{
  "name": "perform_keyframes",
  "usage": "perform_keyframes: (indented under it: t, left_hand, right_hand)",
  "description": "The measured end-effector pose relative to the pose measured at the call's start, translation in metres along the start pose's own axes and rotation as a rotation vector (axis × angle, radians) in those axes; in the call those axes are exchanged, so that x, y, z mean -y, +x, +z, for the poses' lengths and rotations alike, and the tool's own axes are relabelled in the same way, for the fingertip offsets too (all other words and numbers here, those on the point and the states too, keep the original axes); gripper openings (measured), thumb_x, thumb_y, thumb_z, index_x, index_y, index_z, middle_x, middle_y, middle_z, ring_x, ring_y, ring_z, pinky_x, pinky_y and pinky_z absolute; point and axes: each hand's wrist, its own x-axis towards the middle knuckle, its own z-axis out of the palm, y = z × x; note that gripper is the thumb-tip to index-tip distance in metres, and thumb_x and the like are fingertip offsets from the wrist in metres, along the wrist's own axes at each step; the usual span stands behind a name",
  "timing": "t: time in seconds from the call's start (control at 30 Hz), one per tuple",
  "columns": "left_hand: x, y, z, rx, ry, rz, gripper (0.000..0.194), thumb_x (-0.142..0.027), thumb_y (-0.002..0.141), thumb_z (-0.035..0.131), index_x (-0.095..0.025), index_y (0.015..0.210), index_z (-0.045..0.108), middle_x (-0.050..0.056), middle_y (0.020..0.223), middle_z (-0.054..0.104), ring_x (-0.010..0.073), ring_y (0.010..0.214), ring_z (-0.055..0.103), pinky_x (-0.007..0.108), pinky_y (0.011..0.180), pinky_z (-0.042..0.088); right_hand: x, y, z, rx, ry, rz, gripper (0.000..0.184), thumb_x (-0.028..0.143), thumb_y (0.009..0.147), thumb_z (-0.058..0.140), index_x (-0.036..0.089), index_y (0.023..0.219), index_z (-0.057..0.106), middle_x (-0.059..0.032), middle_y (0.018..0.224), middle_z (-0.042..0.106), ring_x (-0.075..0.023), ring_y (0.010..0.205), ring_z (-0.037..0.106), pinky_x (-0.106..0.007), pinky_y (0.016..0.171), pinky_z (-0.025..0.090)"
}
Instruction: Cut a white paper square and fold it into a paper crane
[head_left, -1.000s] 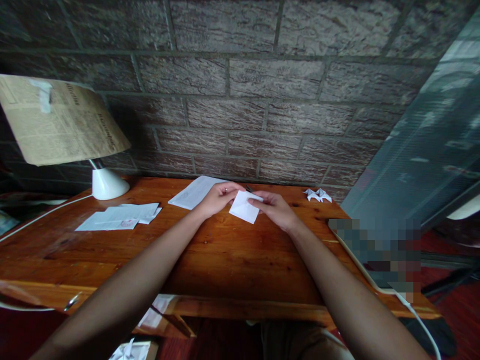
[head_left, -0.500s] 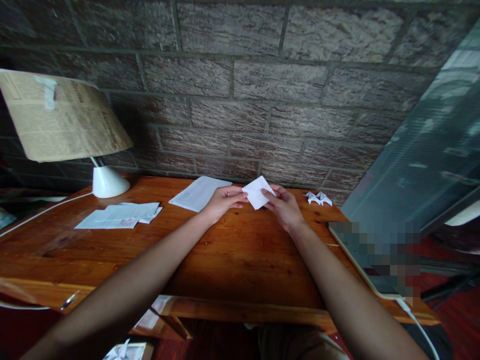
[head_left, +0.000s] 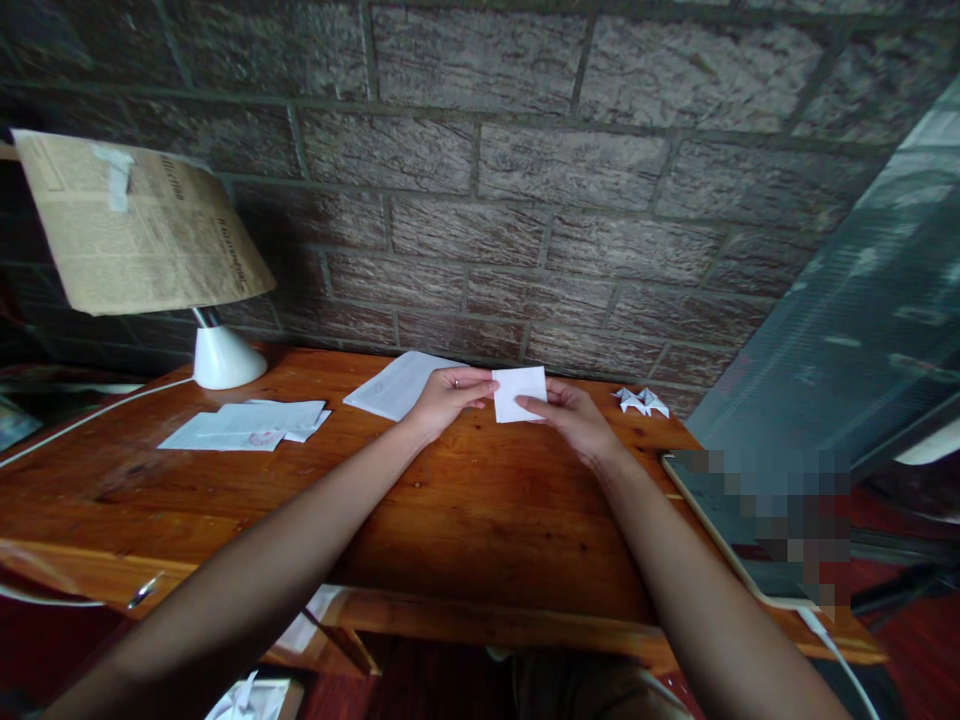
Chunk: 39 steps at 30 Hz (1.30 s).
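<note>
A small square of folded white paper (head_left: 517,392) is held up over the far part of the desk, its flat face toward me. My left hand (head_left: 448,400), wearing a ring, pinches its left edge between thumb and fingers. On the other side my right hand (head_left: 574,412) grips it, with the thumb lying across the front and the fingers behind, mostly hidden. A stack of white sheets (head_left: 397,385) lies on the desk just beyond my left hand. Two small folded paper shapes (head_left: 641,402) with pointed tips stand to the right of my right hand.
Several folded papers (head_left: 247,425), one with a red stamp, lie on the wooden desk (head_left: 487,530) at left. Behind them stands a lamp (head_left: 229,358) with a newsprint shade. A tablet (head_left: 739,530) with a white cable sits at right. A brick wall (head_left: 570,170) rises behind the desk.
The folded paper has turned from a tilted, diamond-like position to nearly upright and square. Both hands keep hold of it. The whole view has shifted slightly.
</note>
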Motion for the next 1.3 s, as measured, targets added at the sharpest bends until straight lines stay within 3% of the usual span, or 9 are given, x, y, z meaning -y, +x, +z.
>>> perform_keyframes:
  t: [0.37,0.9,1.3]
  left_hand:
    - [-0.002,-0.002,0.002,0.035,0.012,0.047,0.037,-0.035,0.058,0.085,-0.016,0.088,0.074,0.007,0.09,0.075,0.0169,0.078,0.067,0.029,0.067,0.053]
    - [-0.006,-0.005,0.007,0.007,0.018,0.052,0.036,-0.036,0.06,0.084,-0.015,0.087,0.075,0.008,0.084,0.075,0.0173,0.074,0.068,0.033,0.071,0.056]
    - [-0.007,-0.006,0.01,-0.034,0.024,0.07,0.036,-0.037,0.056,0.085,-0.014,0.081,0.074,0.005,0.079,0.075,0.0141,0.064,0.065,0.031,0.065,0.056]
  right_hand:
    - [-0.005,0.0,0.004,0.017,-0.049,0.014,0.039,0.035,0.058,0.084,0.02,0.093,0.076,-0.0037,0.09,0.077,-0.0226,0.085,0.069,-0.041,0.09,0.05]
    - [-0.007,0.001,0.006,-0.05,-0.057,-0.006,0.038,0.035,0.058,0.084,0.019,0.092,0.076,-0.0048,0.098,0.076,-0.0231,0.088,0.07,-0.041,0.091,0.05]
    - [-0.008,0.0,0.011,-0.06,-0.03,0.014,0.042,0.034,0.054,0.086,0.019,0.092,0.076,-0.0035,0.087,0.077,-0.0229,0.085,0.07,-0.042,0.091,0.05]
